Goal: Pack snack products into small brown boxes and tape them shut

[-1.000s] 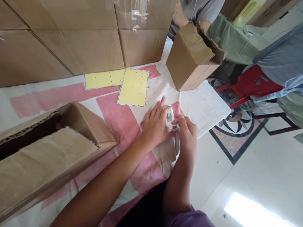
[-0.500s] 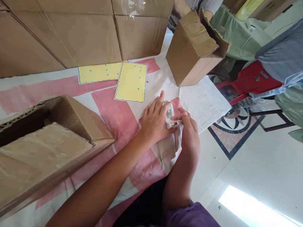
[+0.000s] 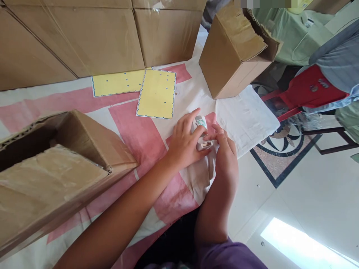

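Observation:
A small white plastic item (image 3: 201,121) with green print on its side and a rectangular slot in its near end lies over the cloth near the table's edge. My left hand (image 3: 185,138) is wrapped round it from the left, with the thumb along the near end. From the right, my right hand (image 3: 224,144) reaches in with bent fingers; its fingertips touch the item beside the slotted end. Whether the right hand grips anything smaller there is hidden by the fingers. Two yellow cards (image 3: 156,93) with blue scalloped borders lie beyond my left hand, one partly over the other.
Large closed cartons (image 3: 98,41) stand along the far side. An open carton (image 3: 120,149) is at the left, and another open carton (image 3: 221,63) stands at the far right. The pink and white tablecloth (image 3: 131,127) ends at the right, above a tiled floor (image 3: 303,194). A person sits on a red chair (image 3: 314,87).
The view has shifted slightly, so the far carton and chair appear further right. Both hands keep about the same hold on the white item. The person's hands behind the far carton are out of sight.

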